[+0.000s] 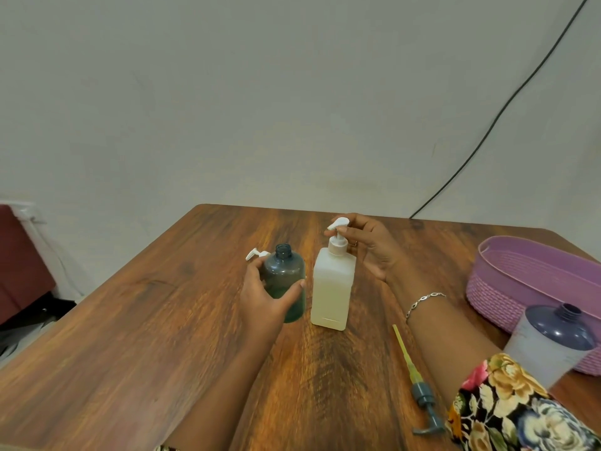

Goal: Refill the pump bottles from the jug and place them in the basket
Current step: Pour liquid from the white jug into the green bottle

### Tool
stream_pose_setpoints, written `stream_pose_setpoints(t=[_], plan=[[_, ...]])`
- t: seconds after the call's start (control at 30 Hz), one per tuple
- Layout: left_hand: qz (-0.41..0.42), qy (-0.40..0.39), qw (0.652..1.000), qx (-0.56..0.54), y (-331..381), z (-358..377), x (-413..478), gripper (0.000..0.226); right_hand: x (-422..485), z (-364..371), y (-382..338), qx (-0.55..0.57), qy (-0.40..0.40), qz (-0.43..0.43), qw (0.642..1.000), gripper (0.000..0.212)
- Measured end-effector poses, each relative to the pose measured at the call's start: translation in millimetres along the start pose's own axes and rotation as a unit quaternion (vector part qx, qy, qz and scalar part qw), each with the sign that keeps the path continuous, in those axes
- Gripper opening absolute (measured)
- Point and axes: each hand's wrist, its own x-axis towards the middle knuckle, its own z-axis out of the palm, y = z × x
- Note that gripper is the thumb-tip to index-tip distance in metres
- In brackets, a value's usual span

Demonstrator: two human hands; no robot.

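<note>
two bottles stand side by side, just apart, at the middle of the wooden table (130, 336). the left hand (265, 297) wraps fingers and thumb round the dark green bottle (286, 271), which is upright with its threaded neck uncapped and green liquid low inside. the right hand (374, 252) pinches the white pump head (338, 224) on top of the translucent white square bottle (331, 288), the other fingers loosely spread; pale liquid fills this bottle most of the way. a faint rectangular outline sits low on its front face, too faint to read.

at 10 o'clock from the green bottle, just behind the left fingertips, lies a loose white pump (255, 254). at 5 o'clock from the white bottle, beside the right forearm, lies a grey-blue pump (422, 398) with its yellow-green dip tube (401, 345) pointing toward the bottles. a purple woven-pattern basket (507, 284) is at 3 o'clock, well apart from both bottles. in front of it, at 4 o'clock, a grey bottle (553, 340) with a dark blue shoulder and an uncapped neck leans tilted at the frame edge, partly covering the basket's near wall.

a silver bracelet (422, 301) circles the right wrist, above a floral sleeve (507, 408). a black cable (487, 131) runs down the wall at 1 o'clock. a maroon object (19, 255) shows at 9 o'clock, off the table.
</note>
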Motion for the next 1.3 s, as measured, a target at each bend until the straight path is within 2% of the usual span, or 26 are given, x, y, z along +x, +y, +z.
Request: stream_pose_setpoints(t=[0.17,0.27,0.37,0.43,0.5,0.6,0.67,0.8,0.97,1.2,1.3], plan=[[0.008,-0.01,1.0,0.002,1.2,0.4,3.3,0.065,1.3,6.4,1.3,-0.045,0.02,-0.01,0.999,0.013],[0.015,-0.022,1.0,-0.006,2.8,0.7,5.9,0.063,0.3,6.4,-3.9,-0.071,0.007,-0.013,0.997,0.015],[0.02,-0.031,0.999,-0.005,3.2,1.4,9.9,0.062,3.2,7.1,-22.2,-0.058,0.018,0.002,0.998,0.027],[0.018,-0.035,0.999,-0.009,4.0,3.1,12.9,0.063,11.3,10.5,-38.4,-0.129,0.064,0.0,0.99,0.035],[0.017,-0.034,0.999,-0.014,4.9,4.5,15.4,0.063,21.0,18.3,-49.4,-0.224,0.072,-0.014,0.972,0.041],[0.027,-0.035,0.999,-0.019,6.5,6.0,17.5,0.062,30.8,30.5,-48.6,-0.337,0.02,-0.007,0.941,0.046],[0.035,-0.038,0.998,-0.022,8.1,7.1,17.4,0.061,33.7,34.7,-43.3,-0.372,-0.009,0.024,0.928,0.05],[0.035,-0.056,0.997,-0.024,10.9,9.8,21.3,0.061,39.3,33.5,-41.0,-0.345,-0.012,0.097,0.933,0.05],[0.036,-0.065,0.997,-0.007,12.7,13.2,26.4,0.063,45.0,25.6,-42.2,-0.347,-0.026,0.166,0.923,0.047],[0.04,-0.076,0.996,0.015,11.2,11.9,25.7,0.062,49.3,29.8,-40.2,-0.375,-0.017,0.211,0.903,0.05],[0.041,-0.078,0.996,0.017,11.8,11.5,26.3,0.062,51.6,31.7,-41.7,-0.385,-0.002,0.197,0.902,0.046]])
